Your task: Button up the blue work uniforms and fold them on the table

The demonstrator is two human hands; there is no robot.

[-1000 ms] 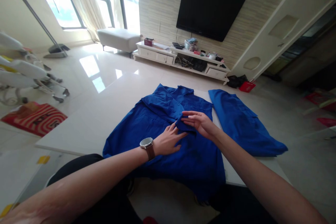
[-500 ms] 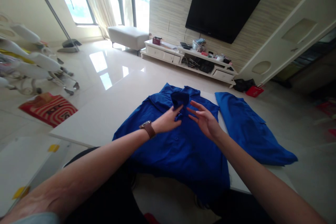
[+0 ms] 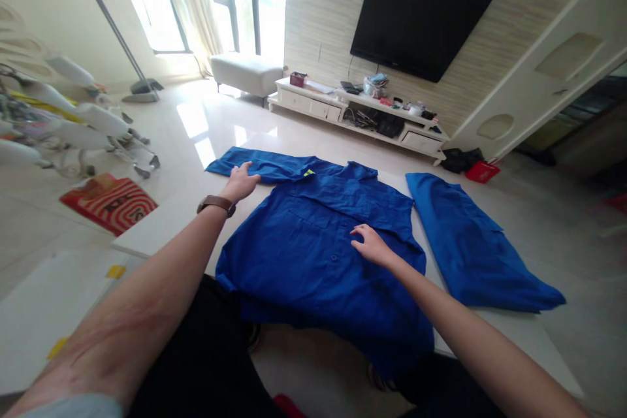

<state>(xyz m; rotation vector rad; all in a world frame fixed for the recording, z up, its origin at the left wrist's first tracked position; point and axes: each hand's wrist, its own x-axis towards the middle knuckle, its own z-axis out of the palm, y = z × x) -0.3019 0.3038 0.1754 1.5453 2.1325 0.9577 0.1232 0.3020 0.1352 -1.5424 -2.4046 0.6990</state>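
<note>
A blue buttoned shirt (image 3: 313, 248) lies spread on the white table (image 3: 161, 225), its lower edge hanging over the near side. Its left sleeve (image 3: 274, 163) stretches out to the left, with a small yellow-green patch near the shoulder. My left hand (image 3: 241, 183), with a brown watch on the wrist, is on that sleeve with its fingers spread. Over the shirt front, beside the buttons, is my right hand (image 3: 371, 245), fingers apart and slightly curled, holding nothing. A folded blue garment (image 3: 475, 241) lies to the right of the shirt.
A red patterned bag (image 3: 110, 202) sits on the floor at left, near a white wheeled frame (image 3: 98, 124). A low white cabinet (image 3: 304, 104), a grey bench (image 3: 247, 74) and a wall-mounted television (image 3: 421, 16) are beyond the table.
My left hand has moved left from the collar area, and the sleeve now lies extended to the left. My right hand has moved slightly down over the shirt front.
</note>
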